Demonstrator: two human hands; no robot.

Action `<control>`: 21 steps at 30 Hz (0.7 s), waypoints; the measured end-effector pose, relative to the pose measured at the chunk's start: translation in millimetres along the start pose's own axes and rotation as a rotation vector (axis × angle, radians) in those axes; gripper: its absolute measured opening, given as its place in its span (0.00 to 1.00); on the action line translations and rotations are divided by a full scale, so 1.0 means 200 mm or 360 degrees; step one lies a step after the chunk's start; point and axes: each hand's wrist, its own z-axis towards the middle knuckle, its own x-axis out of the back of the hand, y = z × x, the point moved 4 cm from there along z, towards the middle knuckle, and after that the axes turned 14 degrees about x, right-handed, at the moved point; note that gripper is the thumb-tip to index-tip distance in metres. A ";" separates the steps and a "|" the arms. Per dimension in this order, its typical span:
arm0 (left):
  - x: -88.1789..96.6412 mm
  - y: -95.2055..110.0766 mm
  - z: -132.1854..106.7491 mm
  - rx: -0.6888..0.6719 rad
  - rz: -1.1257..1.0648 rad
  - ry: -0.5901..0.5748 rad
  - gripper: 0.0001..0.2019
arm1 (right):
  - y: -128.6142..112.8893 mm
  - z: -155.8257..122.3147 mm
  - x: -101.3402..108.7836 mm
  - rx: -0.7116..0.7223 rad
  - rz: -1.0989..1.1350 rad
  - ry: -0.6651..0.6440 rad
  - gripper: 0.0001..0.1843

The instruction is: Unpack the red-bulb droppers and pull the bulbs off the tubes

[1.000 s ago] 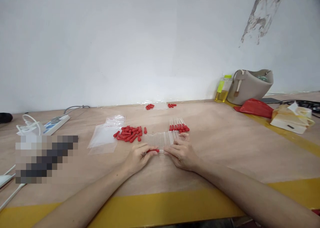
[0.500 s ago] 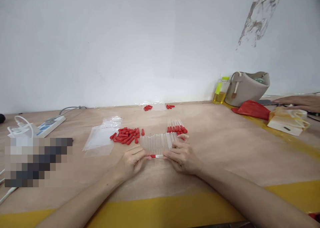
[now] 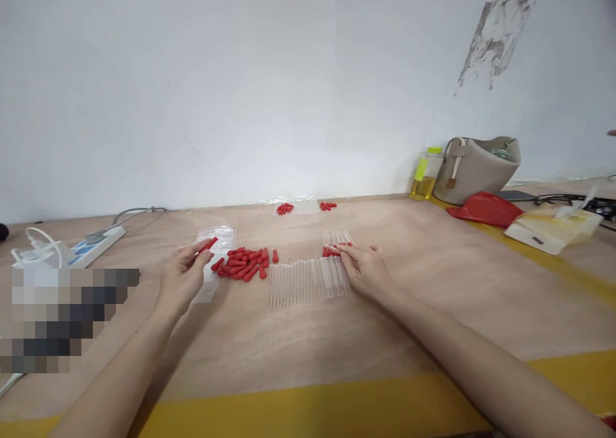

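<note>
My left hand (image 3: 185, 268) is raised over the plastic bags, thumb and fingers pinching a red rubber bulb (image 3: 209, 244). Just right of it lies a loose pile of red rubber bulbs (image 3: 243, 261). A row of thin clear tubes (image 3: 298, 283), probably dropper tubes, lies side by side in the middle. My right hand (image 3: 363, 266) is closed at the right end of this row, over several red-bulbed droppers (image 3: 339, 238). A thin clear dropper tube (image 3: 332, 250) sticks out leftward from its fingertips; its other end is hidden.
Clear zip bags (image 3: 216, 235) lie at left, partly under my left hand. A power strip (image 3: 99, 245) stands farther left. Small groups of red bulbs (image 3: 285, 208) lie by the wall. At right are a bottle (image 3: 423, 178), a grey bag (image 3: 476, 172), a red pouch (image 3: 486, 210) and a tissue pack (image 3: 553, 227).
My hands have moved apart from the red bulb and clear tube between them. The left went left and now pinches a bulb; the right went to the bulbed droppers. Another person's hand at right has withdrawn.
</note>
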 end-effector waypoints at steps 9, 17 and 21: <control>0.03 -0.11 0.09 -0.0064 0.0407 0.0035 0.19 | -0.11 0.00 -0.12 0.0352 -0.0279 -0.0024 0.12; -0.07 -0.23 0.12 -0.0051 0.0677 -0.0031 0.17 | -0.13 -0.01 -0.14 0.0284 -0.0190 -0.0166 0.10; -0.09 -0.25 0.11 0.0032 0.0695 -0.0073 0.17 | -0.16 -0.01 -0.14 0.0259 -0.0131 -0.0240 0.11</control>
